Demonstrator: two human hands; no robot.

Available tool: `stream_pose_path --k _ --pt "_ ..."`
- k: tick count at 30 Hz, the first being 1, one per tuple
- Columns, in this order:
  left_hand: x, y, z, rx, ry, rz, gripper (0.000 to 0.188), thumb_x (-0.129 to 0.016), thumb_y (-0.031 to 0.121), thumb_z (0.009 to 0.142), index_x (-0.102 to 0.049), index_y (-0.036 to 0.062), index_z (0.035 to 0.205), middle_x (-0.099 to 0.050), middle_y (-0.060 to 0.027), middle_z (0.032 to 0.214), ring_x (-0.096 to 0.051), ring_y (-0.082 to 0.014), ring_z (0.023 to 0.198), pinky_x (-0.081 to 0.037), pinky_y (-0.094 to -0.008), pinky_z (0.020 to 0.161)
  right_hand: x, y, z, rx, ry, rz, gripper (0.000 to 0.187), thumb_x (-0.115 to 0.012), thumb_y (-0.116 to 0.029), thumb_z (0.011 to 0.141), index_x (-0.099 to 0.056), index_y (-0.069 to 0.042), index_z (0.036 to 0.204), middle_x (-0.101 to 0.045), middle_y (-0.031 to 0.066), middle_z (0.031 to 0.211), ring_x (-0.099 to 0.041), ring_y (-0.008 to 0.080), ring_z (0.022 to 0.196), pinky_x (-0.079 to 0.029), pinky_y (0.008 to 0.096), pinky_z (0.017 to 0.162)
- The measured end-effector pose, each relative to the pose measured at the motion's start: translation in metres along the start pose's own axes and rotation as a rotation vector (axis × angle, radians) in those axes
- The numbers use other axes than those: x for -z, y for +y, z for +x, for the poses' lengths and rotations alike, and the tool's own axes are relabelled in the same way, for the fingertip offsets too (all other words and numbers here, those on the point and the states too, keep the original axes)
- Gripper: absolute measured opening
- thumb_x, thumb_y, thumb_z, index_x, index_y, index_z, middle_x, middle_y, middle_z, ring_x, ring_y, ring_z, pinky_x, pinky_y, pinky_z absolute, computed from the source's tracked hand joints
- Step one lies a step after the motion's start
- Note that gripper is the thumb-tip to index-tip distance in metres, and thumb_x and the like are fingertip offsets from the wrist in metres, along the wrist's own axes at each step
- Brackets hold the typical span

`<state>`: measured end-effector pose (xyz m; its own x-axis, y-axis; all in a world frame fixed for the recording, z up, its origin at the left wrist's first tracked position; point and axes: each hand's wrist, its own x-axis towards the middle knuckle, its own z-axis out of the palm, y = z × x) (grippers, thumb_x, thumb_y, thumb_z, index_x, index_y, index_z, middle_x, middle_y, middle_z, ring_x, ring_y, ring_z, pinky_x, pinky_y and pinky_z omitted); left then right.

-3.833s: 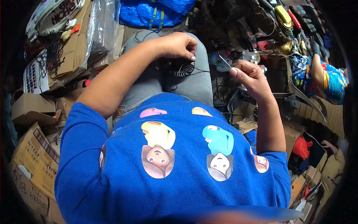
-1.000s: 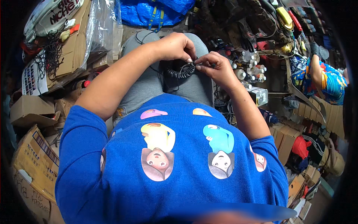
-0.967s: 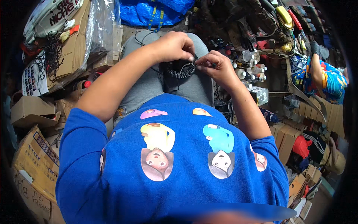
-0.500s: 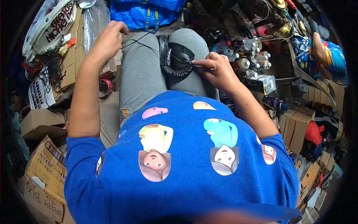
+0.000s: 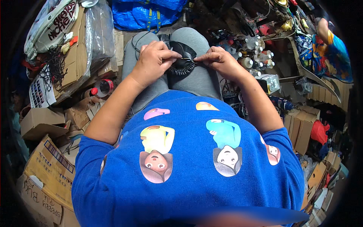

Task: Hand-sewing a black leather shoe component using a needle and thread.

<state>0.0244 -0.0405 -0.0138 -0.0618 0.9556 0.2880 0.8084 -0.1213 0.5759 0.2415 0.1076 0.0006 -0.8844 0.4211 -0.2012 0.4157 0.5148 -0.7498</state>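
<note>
Hands nearly meeting here! The left hand point(image 5: 155, 59), knuckles up, has its grip pinched on a thin needle point(image 5: 186, 58); the right hand point(image 5: 221, 62) points fingertips inward, its grip's closure impossible to tell. Below, mostly on the right thigh point(image 5: 194, 84), sits the black piece point(image 5: 183, 71), dark, its near rim curved and coil-ridged.

The view looks from the person's head, through the left of two wide fisheye cameras worn side by side; it faces steeply down over the shirt point(image 5: 193, 151), which lies nearest and fills the lower middle; the left hand point(image 5: 155, 60), right hand point(image 5: 223, 63) and trousers point(image 5: 206, 85) sit farther off, above centre; clutter curves round both sides inside a dark rim.
</note>
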Motion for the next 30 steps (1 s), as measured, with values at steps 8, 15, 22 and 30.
stream_pose_path --k 8,15,22,30 --pt "-0.004 -0.003 0.004 0.032 -0.075 -0.012 0.018 -0.068 0.013 0.072 -0.072 0.0244 0.086 -0.052 0.0016 0.075 -0.051 -0.0187 0.083 -0.034 -0.0364 0.077 0.005 0.013 0.012 0.054 -0.094 0.094 0.025 -0.063 -0.011 0.080 -0.072 -0.023 0.100 -0.056 0.0046 0.082 -0.050 0.0200 0.086 -0.040 0.0307 0.085" --pt "-0.005 -0.005 0.003 0.013 -0.094 -0.048 0.022 -0.067 0.011 0.072 -0.072 0.0243 0.089 -0.047 0.0018 0.071 -0.047 -0.0174 0.078 -0.031 -0.0339 0.078 0.006 0.010 0.013 0.042 -0.129 0.171 0.023 -0.063 -0.009 0.081 -0.071 -0.018 0.100 -0.057 0.0038 0.083 -0.051 0.0177 0.087 -0.041 0.0292 0.083" --pt "-0.004 -0.006 0.003 0.024 -0.112 -0.053 0.022 -0.067 0.010 0.074 -0.072 0.0240 0.090 -0.047 0.0020 0.071 -0.047 -0.0169 0.079 -0.029 -0.0334 0.079 0.007 0.014 0.015 0.076 -0.154 0.198 0.022 -0.063 -0.009 0.081 -0.071 -0.015 0.101 -0.058 0.0034 0.085 -0.052 0.0164 0.087 -0.042 0.0287 0.083" --pt "-0.005 -0.003 0.003 0.024 -0.114 -0.049 0.021 -0.067 0.011 0.073 -0.072 0.0241 0.089 -0.047 0.0021 0.070 -0.048 -0.0165 0.078 -0.029 -0.0326 0.079 0.004 0.017 0.014 0.024 -0.166 0.227 0.026 -0.063 -0.007 0.080 -0.071 -0.015 0.103 -0.056 0.0025 0.085 -0.050 0.0159 0.088 -0.040 0.0276 0.085"
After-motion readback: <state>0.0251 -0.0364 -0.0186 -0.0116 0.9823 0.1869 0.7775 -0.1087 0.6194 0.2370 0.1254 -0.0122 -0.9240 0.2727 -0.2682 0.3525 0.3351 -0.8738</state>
